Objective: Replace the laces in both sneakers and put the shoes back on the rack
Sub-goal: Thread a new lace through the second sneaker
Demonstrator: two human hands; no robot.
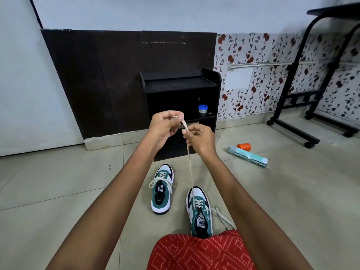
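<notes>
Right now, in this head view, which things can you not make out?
Head view, near sneaker: heel hidden under the red cloth.
Head view, rack: lower shelves partly hidden behind the left hand and right hand, which pinch the lace.
Head view, jar on the rack: contents too small to tell.

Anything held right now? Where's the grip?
Yes: the cream lace rising from the nearer sneaker. Left hand pinches its free tip; right hand pinches it just below.

One wide-angle head camera looks forward and down, low over the tiled floor (58, 182), facing the nearby black shoe rack (180, 85).
</notes>
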